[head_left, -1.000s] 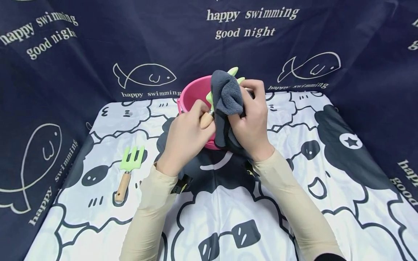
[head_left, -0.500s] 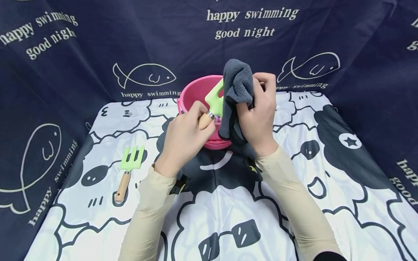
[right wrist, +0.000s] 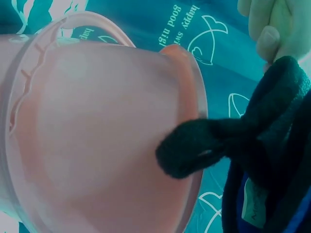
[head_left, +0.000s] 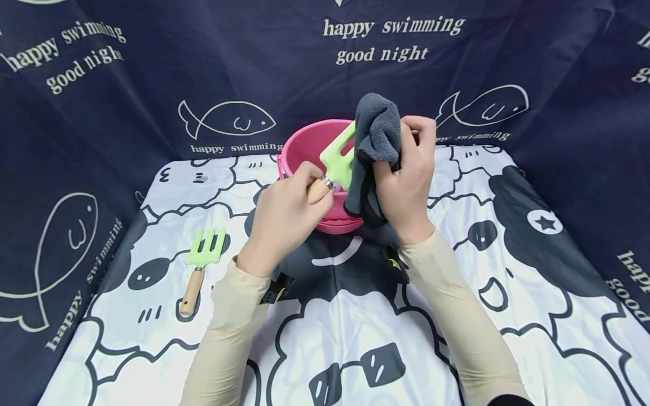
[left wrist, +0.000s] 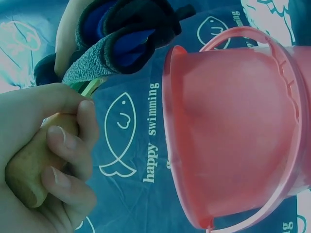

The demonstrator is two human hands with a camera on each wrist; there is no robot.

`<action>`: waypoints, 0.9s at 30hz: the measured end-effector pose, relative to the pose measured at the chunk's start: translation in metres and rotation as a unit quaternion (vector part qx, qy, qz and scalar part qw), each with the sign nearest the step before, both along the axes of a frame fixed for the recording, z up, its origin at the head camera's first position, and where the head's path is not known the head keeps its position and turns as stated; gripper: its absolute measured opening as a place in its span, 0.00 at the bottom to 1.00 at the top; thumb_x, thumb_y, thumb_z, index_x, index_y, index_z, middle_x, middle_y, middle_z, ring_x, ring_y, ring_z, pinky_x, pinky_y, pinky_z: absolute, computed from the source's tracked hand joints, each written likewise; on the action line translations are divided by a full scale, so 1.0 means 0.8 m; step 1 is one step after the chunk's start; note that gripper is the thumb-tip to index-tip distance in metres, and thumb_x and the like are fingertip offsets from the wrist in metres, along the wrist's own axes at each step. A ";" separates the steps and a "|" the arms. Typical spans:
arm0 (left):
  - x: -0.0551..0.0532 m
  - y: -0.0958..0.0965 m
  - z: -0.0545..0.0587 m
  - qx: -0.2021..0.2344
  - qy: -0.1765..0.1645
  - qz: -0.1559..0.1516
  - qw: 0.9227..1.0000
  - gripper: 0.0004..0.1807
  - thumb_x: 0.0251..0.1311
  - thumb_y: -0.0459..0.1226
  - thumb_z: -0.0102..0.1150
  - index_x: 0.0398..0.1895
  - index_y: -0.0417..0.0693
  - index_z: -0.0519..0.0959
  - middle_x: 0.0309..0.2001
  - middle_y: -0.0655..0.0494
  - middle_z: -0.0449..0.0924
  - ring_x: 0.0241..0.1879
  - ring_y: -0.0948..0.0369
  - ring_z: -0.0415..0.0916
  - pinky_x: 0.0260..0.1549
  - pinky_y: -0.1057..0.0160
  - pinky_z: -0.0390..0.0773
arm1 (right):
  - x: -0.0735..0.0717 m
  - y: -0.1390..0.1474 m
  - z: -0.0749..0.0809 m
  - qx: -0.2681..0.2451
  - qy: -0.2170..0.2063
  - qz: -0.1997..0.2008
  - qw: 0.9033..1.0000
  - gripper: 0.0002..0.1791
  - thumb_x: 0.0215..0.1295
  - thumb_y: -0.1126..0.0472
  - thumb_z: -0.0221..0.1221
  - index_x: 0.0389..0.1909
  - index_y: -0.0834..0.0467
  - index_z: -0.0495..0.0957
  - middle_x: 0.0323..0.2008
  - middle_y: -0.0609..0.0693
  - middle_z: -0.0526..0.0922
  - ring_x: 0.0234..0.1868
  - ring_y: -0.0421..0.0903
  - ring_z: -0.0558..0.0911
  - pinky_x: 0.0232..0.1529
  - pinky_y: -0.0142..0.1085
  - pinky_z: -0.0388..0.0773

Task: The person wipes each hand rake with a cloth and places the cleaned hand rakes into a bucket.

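In the head view, my left hand (head_left: 284,217) grips the wooden handle (head_left: 319,191) of a light green garden hand fork. Its fingers curl round that handle in the left wrist view. The fork's green head (head_left: 336,163) slants up to the right, its tines hidden by a dark grey cloth (head_left: 378,129). My right hand (head_left: 410,175) holds this bunched cloth against the tines. Beneath both hands is a pink bucket (head_left: 303,145), upright, with its handle lowered. In the right wrist view a fold of cloth (right wrist: 194,145) hangs in front of the bucket (right wrist: 107,131).
A second green garden hand fork (head_left: 205,255) with a wooden handle lies on the left of the table. The sheep-patterned tablecloth (head_left: 167,361) covers the table. Behind rises a navy fish-print curtain (head_left: 325,84). A small purple thing (head_left: 337,186) shows inside the bucket.
My right hand has drawn the cloth to the right along the fork, uncovering more of its green head. Tine tips that stuck out past the cloth are now hidden. My left hand has barely moved.
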State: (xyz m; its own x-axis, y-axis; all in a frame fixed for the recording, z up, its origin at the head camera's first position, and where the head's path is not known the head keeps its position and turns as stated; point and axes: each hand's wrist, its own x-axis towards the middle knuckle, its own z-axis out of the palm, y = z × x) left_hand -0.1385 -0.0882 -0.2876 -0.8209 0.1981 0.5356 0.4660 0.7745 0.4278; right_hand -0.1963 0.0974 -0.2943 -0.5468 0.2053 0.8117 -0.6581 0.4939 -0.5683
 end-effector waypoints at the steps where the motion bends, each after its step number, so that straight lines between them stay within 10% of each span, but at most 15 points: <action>1: 0.000 -0.001 0.001 0.001 0.000 -0.001 1.000 0.09 0.63 0.40 0.60 0.42 0.46 0.76 0.18 0.55 0.70 0.16 0.59 0.67 0.20 0.61 0.68 | 0.000 0.001 0.000 -0.001 0.001 -0.003 1.000 0.15 0.68 0.54 0.60 0.44 0.62 0.84 0.48 0.64 0.73 0.47 0.56 0.74 0.50 0.36 0.68; 8: -0.011 -0.023 0.013 -0.001 -0.040 0.007 0.999 0.17 0.62 0.49 0.69 0.48 0.52 0.82 0.25 0.53 0.80 0.23 0.54 0.73 0.27 0.58 0.69 | 0.005 0.010 0.005 0.004 0.011 -0.017 1.000 0.15 0.69 0.54 0.59 0.39 0.65 0.83 0.46 0.65 0.72 0.47 0.56 0.72 0.52 0.37 0.66; 16: -0.050 -0.031 0.034 -0.099 -0.096 0.028 0.990 0.15 0.69 0.50 0.60 0.44 0.49 0.81 0.34 0.52 0.80 0.33 0.53 0.78 0.35 0.54 0.75 | 0.040 0.009 -0.012 0.059 -0.006 0.029 0.998 0.13 0.64 0.60 0.58 0.42 0.63 0.84 0.45 0.64 0.73 0.43 0.55 0.73 0.48 0.37 0.68; 27: -0.143 0.005 0.043 -0.283 -0.227 -0.045 0.931 0.10 0.66 0.34 0.50 0.41 0.46 0.82 0.45 0.49 0.82 0.46 0.51 0.76 0.54 0.48 0.76 | 0.060 0.024 0.000 0.036 0.011 0.027 0.999 0.13 0.66 0.59 0.59 0.42 0.64 0.84 0.45 0.67 0.73 0.46 0.54 0.74 0.51 0.35 0.68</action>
State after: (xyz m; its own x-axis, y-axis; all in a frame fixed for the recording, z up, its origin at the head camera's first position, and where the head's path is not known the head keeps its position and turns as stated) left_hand -0.2530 -0.0840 -0.2530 -0.9035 0.4222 -0.0741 0.4106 0.9021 0.1326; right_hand -0.1482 0.1170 -0.2941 -0.5377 0.1169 0.8350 -0.6972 0.4953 -0.5183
